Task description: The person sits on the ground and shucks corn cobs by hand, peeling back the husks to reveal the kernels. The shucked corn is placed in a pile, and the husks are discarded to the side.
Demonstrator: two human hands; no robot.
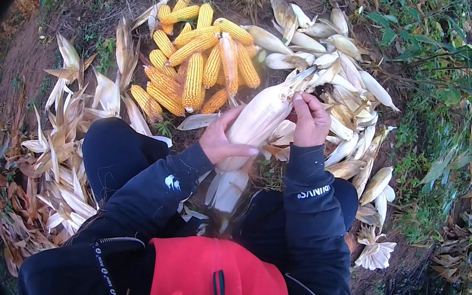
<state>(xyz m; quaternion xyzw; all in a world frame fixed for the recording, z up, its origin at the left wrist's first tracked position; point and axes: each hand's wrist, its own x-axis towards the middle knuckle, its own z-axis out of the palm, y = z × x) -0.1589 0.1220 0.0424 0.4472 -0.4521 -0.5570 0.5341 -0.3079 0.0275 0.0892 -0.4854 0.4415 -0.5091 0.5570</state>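
A large ear of corn in pale dry husk (pixel 259 116) lies slanted between my hands, its narrow tip pointing up and right. My left hand (pixel 226 139) is wrapped around its lower part, with the thumb across the husk. At the upper right end, my right hand (pixel 311 117) pinches the husk between thumb and fingers. Loose husk leaves (pixel 229 190) hang below the ear. Beyond my left hand is a pile of bare yellow corn cobs (pixel 194 77). Behind my right hand lies a heap of corn ears still in their husks (pixel 346 81).
Stripped dry husks (pixel 66 149) are strewn on the soil left of my bent knees. Green plants (pixel 434 168) grow along the right side. Cut stalk stubble (pixel 248 0) stands at the top. A loose husk (pixel 374 255) lies by my right knee.
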